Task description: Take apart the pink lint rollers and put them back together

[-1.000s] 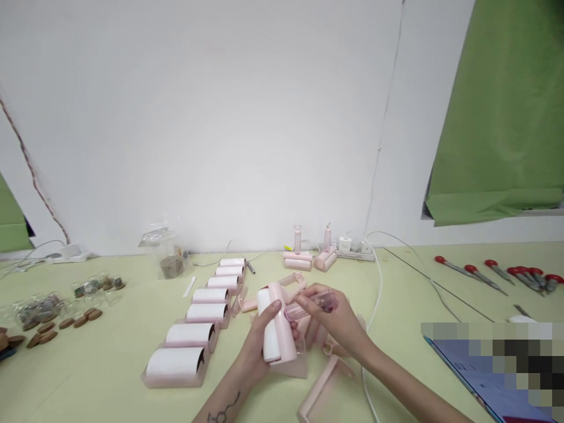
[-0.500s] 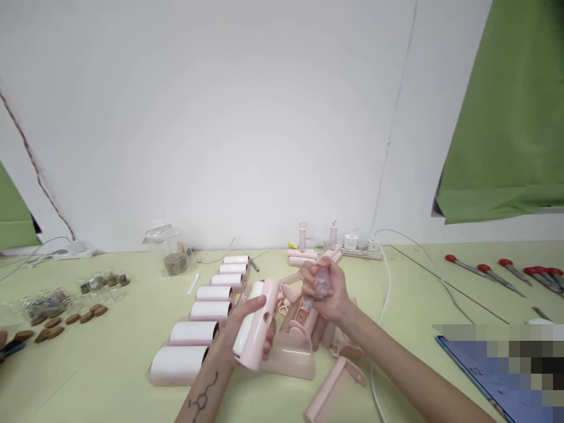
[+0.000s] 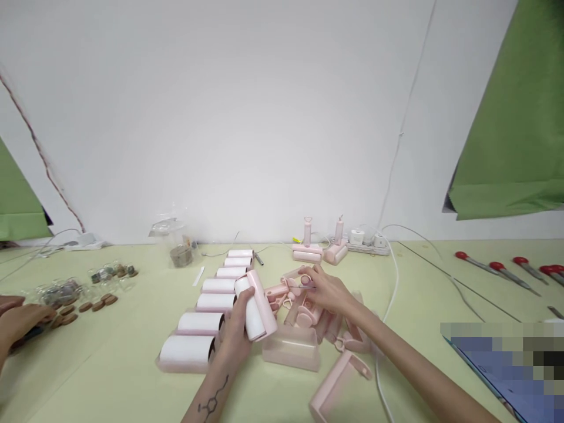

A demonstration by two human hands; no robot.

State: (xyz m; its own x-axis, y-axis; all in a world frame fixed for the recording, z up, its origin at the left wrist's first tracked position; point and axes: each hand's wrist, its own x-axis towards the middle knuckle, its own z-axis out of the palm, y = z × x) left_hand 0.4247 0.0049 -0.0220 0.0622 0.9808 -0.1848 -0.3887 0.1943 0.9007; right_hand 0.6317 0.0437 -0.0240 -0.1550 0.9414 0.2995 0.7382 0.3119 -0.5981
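Observation:
My left hand (image 3: 235, 335) is wrapped round a pink lint roller (image 3: 254, 305) with a white roll, held tilted just above the table. My right hand (image 3: 328, 291) reaches into a heap of pink plastic parts (image 3: 304, 314), its fingers pinched on a small part there that I cannot name. A row of several white rolls in pink holders (image 3: 211, 308) lies to the left of my left hand. A clear pink cover (image 3: 291, 352) lies just in front of the heap.
Another person's hand (image 3: 20, 322) shows at the left edge by brown discs (image 3: 88, 305) and small jars (image 3: 110, 273). Two assembled rollers (image 3: 319, 249) and a power strip (image 3: 368, 244) stand by the wall. Red-handled screwdrivers (image 3: 506, 267) lie far right. A white cable (image 3: 390, 305) runs past my right arm.
My right hand has dropped from mid-air into the heap of pink parts. My left hand has turned the roller more upright. Another person's hand has come in at the left.

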